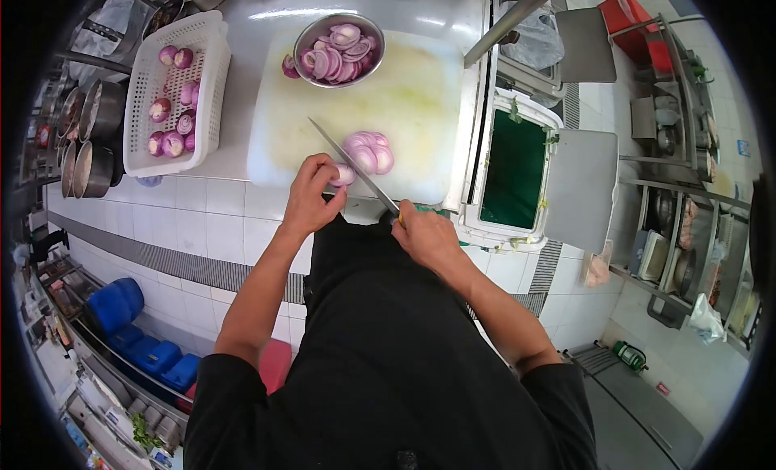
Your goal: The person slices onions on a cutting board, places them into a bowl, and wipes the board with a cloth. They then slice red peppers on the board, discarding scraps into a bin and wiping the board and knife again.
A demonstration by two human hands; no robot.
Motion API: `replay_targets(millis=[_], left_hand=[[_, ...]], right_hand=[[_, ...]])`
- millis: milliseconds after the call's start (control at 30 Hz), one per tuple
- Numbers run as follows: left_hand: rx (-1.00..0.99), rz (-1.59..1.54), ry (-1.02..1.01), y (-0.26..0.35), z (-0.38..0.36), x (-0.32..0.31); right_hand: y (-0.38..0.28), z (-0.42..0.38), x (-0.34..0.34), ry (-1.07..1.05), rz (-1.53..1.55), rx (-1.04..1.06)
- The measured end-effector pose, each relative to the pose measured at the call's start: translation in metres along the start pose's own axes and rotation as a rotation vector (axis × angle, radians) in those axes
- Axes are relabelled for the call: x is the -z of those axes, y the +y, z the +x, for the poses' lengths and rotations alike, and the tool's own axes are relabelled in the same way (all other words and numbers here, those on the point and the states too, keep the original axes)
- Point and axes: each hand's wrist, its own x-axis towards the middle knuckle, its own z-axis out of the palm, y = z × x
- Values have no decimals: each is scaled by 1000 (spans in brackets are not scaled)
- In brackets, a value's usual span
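Note:
My right hand [426, 234] is closed round the handle of a knife [352, 164], whose long blade points up and left over the white cutting board [420, 90]. At the board's front edge my left hand [313, 197] grips a piece of red onion [343, 176], just left of the blade. On the blade's right side lies a group of onion slices [369, 151], leaning on each other. A metal bowl [339, 52] full of sliced red onion stands at the back of the board, with a purple onion piece [289, 66] beside it on the left.
A white perforated basket [212, 90] with several peeled onions stands left of the board. Right of the board is an open bin [513, 171] with a green inside and a grey lid [578, 187]. Metal pots [95, 169] sit at the far left.

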Motion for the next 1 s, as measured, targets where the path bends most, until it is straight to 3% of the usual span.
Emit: replay_targets(millis=[300, 367, 500, 600, 700, 800, 867, 1000], left_hand=[[21, 281, -143, 19, 13, 4], [265, 23, 4, 20, 14, -4], [255, -57, -11, 33, 19, 0], [153, 156, -100, 29, 22, -3], [278, 218, -228, 32, 26, -5], [190, 212, -116, 34, 26, -5], [267, -75, -39, 34, 25, -1], [174, -114, 51, 17, 14, -7]], right_hand=[[5, -7, 9, 11, 28, -28], [3, -12, 17, 16, 52, -52], [3, -31, 29, -16, 85, -88], [5, -39, 30, -38, 98, -120], [7, -44, 32, -25, 118, -146], [8, -50, 35, -22, 133, -159], [8, -54, 38, -28, 136, -163], [7, -65, 34, -68, 106, -145]])
